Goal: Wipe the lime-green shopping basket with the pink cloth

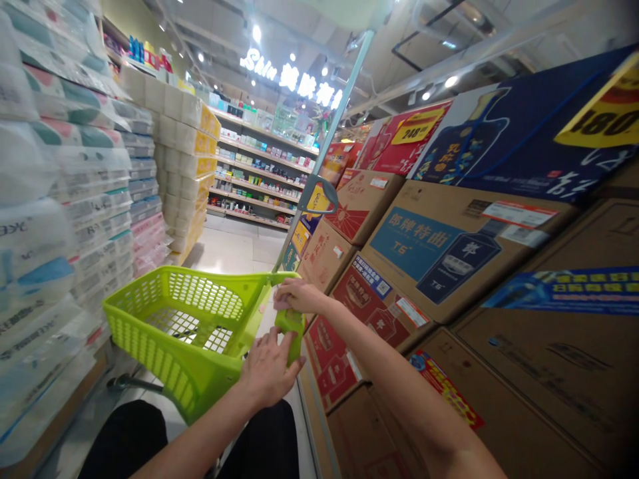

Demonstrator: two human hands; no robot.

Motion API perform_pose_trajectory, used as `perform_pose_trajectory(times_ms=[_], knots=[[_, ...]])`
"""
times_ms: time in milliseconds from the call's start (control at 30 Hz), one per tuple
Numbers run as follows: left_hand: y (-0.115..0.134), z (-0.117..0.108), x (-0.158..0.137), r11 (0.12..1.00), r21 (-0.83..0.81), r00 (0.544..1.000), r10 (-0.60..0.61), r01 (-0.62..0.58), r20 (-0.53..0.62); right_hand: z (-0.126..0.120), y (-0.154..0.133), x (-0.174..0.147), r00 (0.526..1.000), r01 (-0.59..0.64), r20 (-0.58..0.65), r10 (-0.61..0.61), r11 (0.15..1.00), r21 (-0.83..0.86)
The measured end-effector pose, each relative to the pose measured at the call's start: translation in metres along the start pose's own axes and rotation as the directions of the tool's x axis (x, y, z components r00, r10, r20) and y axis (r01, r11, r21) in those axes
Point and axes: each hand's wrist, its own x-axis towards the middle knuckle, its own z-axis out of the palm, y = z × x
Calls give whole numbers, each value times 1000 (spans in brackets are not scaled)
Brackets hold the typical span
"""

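A lime-green shopping cart (174, 366) with a perforated plastic basket stands in front of my knees. At its right end is a green handle (291, 324). My right hand (299, 296) is closed over the far part of this handle, arm reaching in from the right. Nearer to me, my left hand (269, 369) rests on the near part, fingers curled over it; its palm side is hidden. The two hands are close together but apart. Through the basket's holes and slotted bottom the floor shows.
On the left rise stacks of wrapped tissue packs (84, 193) and white paper rolls (174, 133). Cardboard cartons (424, 239) are piled along the right, close to my right arm. A slanting pole (344, 100) with a grey bracket stands ahead. Stocked shelves (259, 159) line the back.
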Motion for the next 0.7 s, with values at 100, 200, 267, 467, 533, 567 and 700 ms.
perform_pose_trajectory(times_ms=[100, 200, 267, 467, 533, 567, 700], knots=[[0, -1, -3, 1000, 19, 1000, 2, -2, 8, -1, -16, 5, 970, 180, 164, -179, 984, 13], [1, -5, -4, 1000, 28, 1000, -1, 1, 15, -3, -19, 16, 973, 48, 227, -31, 996, -69], [1, -7, -3, 1000, 26, 1000, -13, 12, 19, -4, -14, 23, 976, -76, 197, 97, 991, -112], [-1, -5, -3, 999, 44, 1000, 5, -6, 21, 1, -25, 20, 962, 141, 253, -101, 979, -145], [-1, -5, -3, 999, 45, 1000, 11, -11, 21, 2, -27, 17, 958, 211, 238, -161, 957, -201], [0, -6, -3, 999, 43, 1000, 7, -8, 23, 2, -26, 15, 974, 172, 191, -125, 952, -252], [1, -10, -4, 999, 30, 999, -16, 15, 29, 3, -13, 12, 998, 35, 55, -18, 939, -342]])
